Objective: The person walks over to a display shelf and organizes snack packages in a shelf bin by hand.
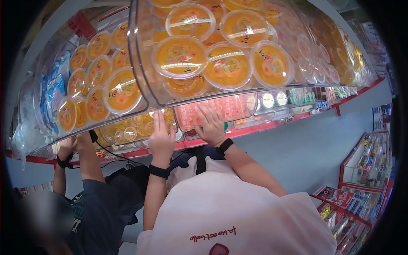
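My right hand [210, 123] lies with fingers stretched and spread over the front of a clear bin of pink packs [227, 107], just below the upper bins. It looks flat against them, though I cannot tell whether it touches the packs or the clear wall. My left hand [161, 139] is raised beside it, with fingers extended toward the edge of a lower bin of small yellow-lidded cups [138, 127]. Nothing shows in either hand. Both wrists wear black bands. Larger orange cups with clear printed lids [229, 66] fill the clear upper bin [146, 80] above my hands.
At my left, a person in a dark shirt [106, 195] reaches under the upper bins; a black cable [112, 152] hangs near their arm. A red shelf edge [250, 129] runs below the bins. Stocked display racks [365, 163] stand at the right.
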Available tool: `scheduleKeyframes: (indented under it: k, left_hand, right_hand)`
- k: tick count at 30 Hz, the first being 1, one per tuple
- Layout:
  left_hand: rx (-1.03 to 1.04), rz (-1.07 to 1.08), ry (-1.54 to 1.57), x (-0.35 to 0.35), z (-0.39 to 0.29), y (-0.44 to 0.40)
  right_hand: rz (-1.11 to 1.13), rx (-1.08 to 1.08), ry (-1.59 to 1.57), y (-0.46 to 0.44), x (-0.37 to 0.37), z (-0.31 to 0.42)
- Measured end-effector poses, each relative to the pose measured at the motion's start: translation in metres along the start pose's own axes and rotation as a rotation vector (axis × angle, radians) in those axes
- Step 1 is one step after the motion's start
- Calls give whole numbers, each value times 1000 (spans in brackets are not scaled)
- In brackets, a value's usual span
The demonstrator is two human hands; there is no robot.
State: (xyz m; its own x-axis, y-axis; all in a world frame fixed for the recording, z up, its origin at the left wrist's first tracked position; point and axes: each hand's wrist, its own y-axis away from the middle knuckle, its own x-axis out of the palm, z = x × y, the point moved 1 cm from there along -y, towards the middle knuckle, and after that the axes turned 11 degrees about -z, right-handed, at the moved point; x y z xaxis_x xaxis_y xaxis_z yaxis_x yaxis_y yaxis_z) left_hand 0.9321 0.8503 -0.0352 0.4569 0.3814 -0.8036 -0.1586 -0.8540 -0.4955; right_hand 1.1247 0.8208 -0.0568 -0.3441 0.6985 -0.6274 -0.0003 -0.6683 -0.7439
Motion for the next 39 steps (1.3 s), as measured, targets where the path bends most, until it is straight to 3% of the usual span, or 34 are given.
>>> scheduleKeyframes:
  k: [4,8,12,14,17,19,21,24,32,34,39]
  left_hand:
    - [-41,78,46,-5,-4,-1]
    - [-25,8,102,-6,-6,5]
    - [-10,-102,355,-18,-5,20]
    - [344,-147,376,-17,4,33]
    - [208,57,516,-12,-2,59]
    - [298,49,518,-18,-22,51]
    - [414,54,493,-17,-33,45]
    - [430,103,403,-13,-45,38]
    - [385,150,264,14,-74,12]
    - [361,272,226,19,-78,11]
    - [422,257,113,28,-75,16]
  right_hand:
    - [-14,-3,-49,3,0,-1]
    - [-24,-3,-74,4,0,-2]
    - [-38,-14,-85,5,-1,-3]
    - [-46,-13,-97,5,0,-4]
    - [-47,2,-141,8,1,-5]
    - [-45,23,-166,9,0,-1]
    - [-46,189,-238,8,-5,1]
    - [-69,378,-216,10,-19,2]
    - [-183,464,129,12,-36,-34]
    - [-175,538,212,15,-39,-41]
    - [-176,537,159,12,-43,-44]
